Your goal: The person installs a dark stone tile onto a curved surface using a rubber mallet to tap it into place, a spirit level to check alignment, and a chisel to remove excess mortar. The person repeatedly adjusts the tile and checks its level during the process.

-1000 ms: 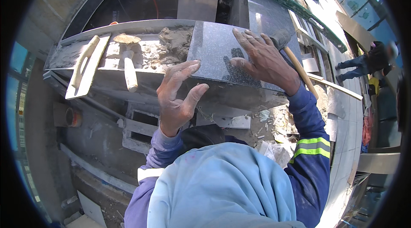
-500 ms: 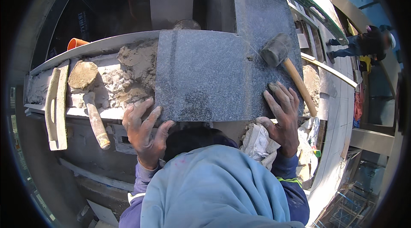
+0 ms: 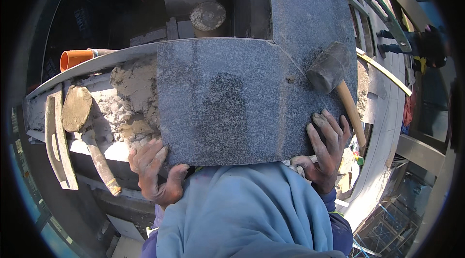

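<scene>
A grey speckled stone slab [image 3: 189, 108] with a dark damp-looking patch lies in front of me, its left side against rough mortar [image 3: 131, 93]. My left hand [image 3: 156, 173] is at its front left corner, fingers bent beside the edge and thumb apart. My right hand [image 3: 327, 154] rests near the front right, fingers spread over the stone surface and thumb at the front edge. Just beyond those fingers lies a rubber mallet [image 3: 330, 69], black-headed with a wooden handle, on the adjoining stone slab [image 3: 310, 6]. Neither hand holds a tool.
Left on the mortar ledge are a trowel [image 3: 77, 110] and a long-handled float [image 3: 58, 141]. An orange pipe [image 3: 75, 59] sticks out behind them. Beyond the slab stands a round bucket [image 3: 208, 18]. A green level-like bar [image 3: 382, 11] lies far right, near another person [image 3: 428, 47].
The view has moved closer and tipped, so the slab looks larger and more of the bucket shows. Both hands stay by the front edge, the left one with its fingers more bent.
</scene>
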